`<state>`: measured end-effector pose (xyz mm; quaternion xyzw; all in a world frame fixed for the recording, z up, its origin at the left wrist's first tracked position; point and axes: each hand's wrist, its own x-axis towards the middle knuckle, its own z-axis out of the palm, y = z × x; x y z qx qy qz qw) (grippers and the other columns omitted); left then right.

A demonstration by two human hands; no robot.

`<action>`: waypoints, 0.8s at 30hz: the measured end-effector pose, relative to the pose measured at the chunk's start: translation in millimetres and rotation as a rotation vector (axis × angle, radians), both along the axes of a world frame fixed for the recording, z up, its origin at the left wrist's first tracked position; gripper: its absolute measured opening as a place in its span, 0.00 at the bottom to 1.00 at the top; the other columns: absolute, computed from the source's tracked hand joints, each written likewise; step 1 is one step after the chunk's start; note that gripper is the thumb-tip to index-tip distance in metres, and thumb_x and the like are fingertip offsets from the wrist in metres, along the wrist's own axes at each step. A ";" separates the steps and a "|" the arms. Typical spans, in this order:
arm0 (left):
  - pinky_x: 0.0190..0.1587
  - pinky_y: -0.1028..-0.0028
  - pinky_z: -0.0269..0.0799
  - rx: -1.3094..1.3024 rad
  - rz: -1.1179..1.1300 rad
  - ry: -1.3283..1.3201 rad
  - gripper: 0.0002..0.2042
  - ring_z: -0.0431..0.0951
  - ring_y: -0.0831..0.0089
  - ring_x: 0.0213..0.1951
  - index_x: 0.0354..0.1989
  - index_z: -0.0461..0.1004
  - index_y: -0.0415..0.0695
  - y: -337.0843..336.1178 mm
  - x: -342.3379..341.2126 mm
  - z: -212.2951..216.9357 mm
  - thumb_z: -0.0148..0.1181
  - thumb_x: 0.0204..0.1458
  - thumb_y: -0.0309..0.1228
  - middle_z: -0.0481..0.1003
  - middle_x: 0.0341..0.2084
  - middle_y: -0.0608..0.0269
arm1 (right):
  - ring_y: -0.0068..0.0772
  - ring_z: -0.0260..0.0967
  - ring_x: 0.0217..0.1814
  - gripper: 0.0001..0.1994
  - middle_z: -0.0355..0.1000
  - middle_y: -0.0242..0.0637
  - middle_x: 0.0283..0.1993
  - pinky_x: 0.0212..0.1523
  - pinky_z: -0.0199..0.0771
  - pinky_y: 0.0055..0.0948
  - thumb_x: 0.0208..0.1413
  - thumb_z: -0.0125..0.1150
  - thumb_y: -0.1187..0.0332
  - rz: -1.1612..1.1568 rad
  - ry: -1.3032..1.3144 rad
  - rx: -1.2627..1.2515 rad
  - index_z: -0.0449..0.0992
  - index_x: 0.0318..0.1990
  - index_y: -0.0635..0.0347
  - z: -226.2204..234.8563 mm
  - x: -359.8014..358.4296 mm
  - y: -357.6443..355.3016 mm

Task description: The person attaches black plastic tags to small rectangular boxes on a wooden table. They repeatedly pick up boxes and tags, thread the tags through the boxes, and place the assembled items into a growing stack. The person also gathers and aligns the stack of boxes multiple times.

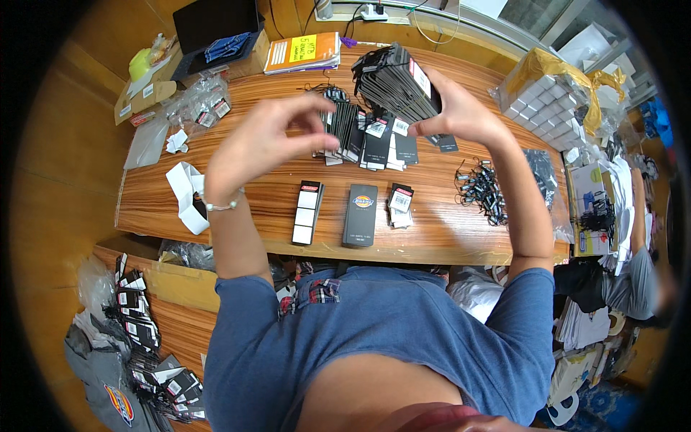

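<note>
My right hand [464, 108] grips a thick stack of black hang tags [392, 83] with strings, held tilted above the table. My left hand [270, 137] is empty and open, its thumb and fingers curved apart. Its fingertips are beside a row of black tags [348, 129] on the table. More loose black tags [378, 150] with white barcode stickers lie fanned below the held stack. Nearer me are three small piles: tags with white labels [305, 219], plain dark tags with an oval logo [360, 216], and small barcode tags [401, 204].
A heap of black string loops [482, 191] lies at the right. Beyond it stands a plastic-wrapped block of white boxes [543, 108]. A white paper strip [188, 198] and clear bags [198, 104] are at left, notebooks [302, 54] at the back. Another person [633, 284] is far right.
</note>
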<state>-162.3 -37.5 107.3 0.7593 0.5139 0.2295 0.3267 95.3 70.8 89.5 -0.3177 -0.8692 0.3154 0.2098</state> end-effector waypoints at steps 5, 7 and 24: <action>0.56 0.70 0.58 0.677 -0.119 0.088 0.36 0.65 0.66 0.52 0.55 0.59 0.41 24.8 22.9 23.5 0.64 0.40 0.45 0.65 0.50 0.56 | 0.43 0.68 0.42 0.33 0.69 0.48 0.41 0.40 0.68 0.34 0.29 0.66 0.72 0.172 -0.326 0.207 0.61 0.50 0.62 28.5 -10.3 4.9; 0.57 0.70 0.55 0.431 -0.210 -0.035 0.39 0.63 0.64 0.54 0.58 0.55 0.42 52.9 25.7 7.3 0.64 0.39 0.48 0.63 0.52 0.54 | 0.46 0.69 0.40 0.29 0.69 0.48 0.40 0.36 0.68 0.38 0.30 0.65 0.73 0.196 -0.601 0.373 0.62 0.46 0.60 43.3 -19.2 -0.4; 0.54 0.74 0.59 0.112 -0.134 -0.223 0.38 0.67 0.70 0.48 0.53 0.57 0.36 77.1 27.0 -23.3 0.70 0.34 0.38 0.68 0.44 0.55 | 0.39 0.70 0.41 0.27 0.70 0.37 0.35 0.37 0.72 0.32 0.34 0.63 0.77 0.256 -0.612 1.188 0.62 0.47 0.54 61.1 -32.2 12.8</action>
